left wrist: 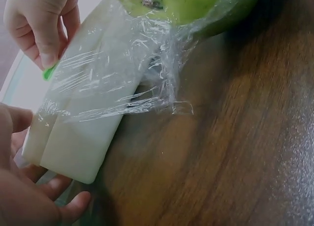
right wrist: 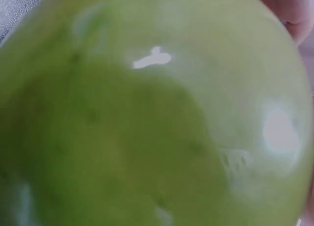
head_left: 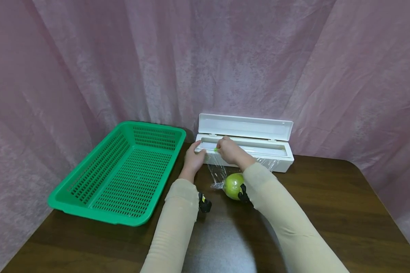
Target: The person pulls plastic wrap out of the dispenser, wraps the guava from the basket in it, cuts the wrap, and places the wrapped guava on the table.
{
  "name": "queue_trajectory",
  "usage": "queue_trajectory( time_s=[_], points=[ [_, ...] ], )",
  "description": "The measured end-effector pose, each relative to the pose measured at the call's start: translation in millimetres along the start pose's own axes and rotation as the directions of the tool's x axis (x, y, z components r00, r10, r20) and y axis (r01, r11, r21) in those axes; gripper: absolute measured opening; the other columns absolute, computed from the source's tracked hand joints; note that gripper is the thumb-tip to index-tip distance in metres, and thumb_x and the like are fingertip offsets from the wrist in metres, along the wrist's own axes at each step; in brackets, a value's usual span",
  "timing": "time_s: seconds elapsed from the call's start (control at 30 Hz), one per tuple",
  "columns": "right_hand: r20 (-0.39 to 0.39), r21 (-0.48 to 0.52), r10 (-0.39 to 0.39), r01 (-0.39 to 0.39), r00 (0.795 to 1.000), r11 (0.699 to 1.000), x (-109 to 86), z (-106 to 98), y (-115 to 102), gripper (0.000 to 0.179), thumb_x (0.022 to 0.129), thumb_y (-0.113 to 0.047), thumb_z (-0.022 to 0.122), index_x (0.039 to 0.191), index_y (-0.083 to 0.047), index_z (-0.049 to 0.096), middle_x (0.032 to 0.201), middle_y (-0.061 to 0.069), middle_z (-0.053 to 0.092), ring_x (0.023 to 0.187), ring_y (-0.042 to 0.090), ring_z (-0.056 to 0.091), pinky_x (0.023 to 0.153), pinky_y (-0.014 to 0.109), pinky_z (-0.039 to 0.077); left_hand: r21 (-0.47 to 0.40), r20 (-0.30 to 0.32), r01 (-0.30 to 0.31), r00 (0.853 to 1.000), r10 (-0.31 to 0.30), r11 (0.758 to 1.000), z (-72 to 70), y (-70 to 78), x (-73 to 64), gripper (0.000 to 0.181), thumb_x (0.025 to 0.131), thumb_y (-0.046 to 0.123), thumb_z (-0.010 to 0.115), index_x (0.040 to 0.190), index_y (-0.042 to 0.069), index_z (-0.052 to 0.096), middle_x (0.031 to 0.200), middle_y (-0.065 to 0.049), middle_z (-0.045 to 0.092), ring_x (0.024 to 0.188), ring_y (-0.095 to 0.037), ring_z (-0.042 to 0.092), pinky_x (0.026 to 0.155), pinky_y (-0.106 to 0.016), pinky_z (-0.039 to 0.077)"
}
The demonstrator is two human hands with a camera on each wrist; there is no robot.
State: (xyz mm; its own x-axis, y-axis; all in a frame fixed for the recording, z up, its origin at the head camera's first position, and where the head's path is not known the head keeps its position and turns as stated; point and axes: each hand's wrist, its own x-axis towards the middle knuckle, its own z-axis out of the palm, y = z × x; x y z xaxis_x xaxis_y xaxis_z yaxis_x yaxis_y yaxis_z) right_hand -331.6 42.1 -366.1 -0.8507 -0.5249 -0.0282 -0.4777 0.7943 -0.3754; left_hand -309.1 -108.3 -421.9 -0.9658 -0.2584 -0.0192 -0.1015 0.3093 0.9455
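Observation:
A white cling film dispenser (head_left: 278, 165) stands on the table with its lid raised. My left hand (head_left: 193, 160) grips its left end, thumb near the front edge and fingers around the end. In the left wrist view, my right hand (left wrist: 46, 19) pinches a small green slide cutter (left wrist: 48, 72) on the dispenser's edge. Clear cling film (left wrist: 105, 69) stretches from the dispenser to a round green fruit (head_left: 233, 185) in front of it. Film clings to the fruit and bunches beside its stem. The fruit fills most of the right wrist view, with part of a hand behind it.
To the left, a green plastic basket (head_left: 161, 182) with slotted sides stands on the dark wooden table (head_left: 331, 197). A pink curtain (head_left: 246, 57) hangs behind the table. Each wrist carries a black camera mount.

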Motion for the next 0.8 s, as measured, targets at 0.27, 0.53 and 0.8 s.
queue_trajectory(
  time_s=[0.27, 0.53, 0.8],
  points=[
    [-0.069, -0.001, -0.03, 0.03, 0.997, 1.0, 0.2, 3.1, 2.8, 0.028, 0.094, -0.011, 0.052, 0.115, 0.005, 0.061, 0.117, 0.019, 0.055, 0.108, 0.031, 0.057, 0.097, 0.039, 0.046, 0.066, -0.051, -0.009, 0.999, 0.013, 0.998, 5.7, 5.9, -2.9, 0.054, 0.095, 0.04, 0.05, 0.143, 0.017, 0.039, 0.143, -0.018, 0.042, 0.133, -0.034, 0.038, 0.11, -0.045, 0.031],
    [-0.126, -0.024, -0.003, 0.0, 0.992, 1.0, -4.3, 3.4, 2.2, 0.029, 0.093, -0.021, 0.059, 0.11, 0.001, 0.064, 0.111, 0.017, 0.061, 0.104, 0.029, 0.06, 0.092, 0.04, 0.049, 0.113, -0.071, -0.023, 0.997, 0.031, 0.993, 10.7, 6.7, -8.4, 0.058, 0.093, 0.032, 0.058, 0.145, 0.02, 0.035, 0.142, -0.021, 0.04, 0.128, -0.037, 0.042, 0.106, -0.047, 0.035],
    [-0.115, -0.022, 0.021, -0.024, 0.993, 0.999, -5.7, 3.0, 1.4, 0.027, 0.094, -0.021, 0.057, 0.112, -0.002, 0.064, 0.108, 0.014, 0.063, 0.099, 0.027, 0.061, 0.087, 0.039, 0.05, 0.104, -0.076, -0.026, 0.997, 0.034, 0.994, 14.0, 6.5, -8.7, 0.038, 0.095, 0.029, 0.054, 0.131, 0.018, 0.051, 0.142, -0.019, 0.038, 0.125, -0.04, 0.043, 0.104, -0.049, 0.036]
  ],
)
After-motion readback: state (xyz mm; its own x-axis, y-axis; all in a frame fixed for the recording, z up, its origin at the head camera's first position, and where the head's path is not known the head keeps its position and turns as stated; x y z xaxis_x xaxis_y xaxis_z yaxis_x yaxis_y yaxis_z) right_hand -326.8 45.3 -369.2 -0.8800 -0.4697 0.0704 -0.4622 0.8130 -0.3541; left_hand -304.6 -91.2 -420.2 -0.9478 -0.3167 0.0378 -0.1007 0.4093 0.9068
